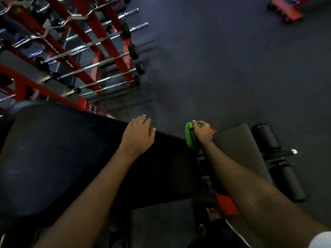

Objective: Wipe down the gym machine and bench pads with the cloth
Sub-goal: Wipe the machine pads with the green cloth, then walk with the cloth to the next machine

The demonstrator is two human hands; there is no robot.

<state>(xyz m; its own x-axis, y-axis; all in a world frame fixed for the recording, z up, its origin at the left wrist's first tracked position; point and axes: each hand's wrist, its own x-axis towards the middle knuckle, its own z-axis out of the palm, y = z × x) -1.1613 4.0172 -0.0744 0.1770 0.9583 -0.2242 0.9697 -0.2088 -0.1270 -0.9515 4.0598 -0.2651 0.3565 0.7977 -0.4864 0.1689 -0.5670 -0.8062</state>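
A long black bench back pad (pixel 71 158) fills the lower left of the head view. My left hand (pixel 138 135) rests flat on its far edge, fingers relaxed. My right hand (pixel 202 131) grips a green cloth (pixel 189 136) and holds it against the gap between the back pad and the smaller grey seat pad (pixel 238 151). Two black roller pads (pixel 266 138) (pixel 288 183) sit on a bar to the right of the seat pad.
A red rack of chrome barbells (pixel 86 56) stands at the upper left, close behind the bench. The bench's red frame (pixel 227 203) shows under the seat. A red object (pixel 286 11) lies on the dark floor (pixel 215 59) at top right. Bare feet (pixel 213 213) stand below the bench.
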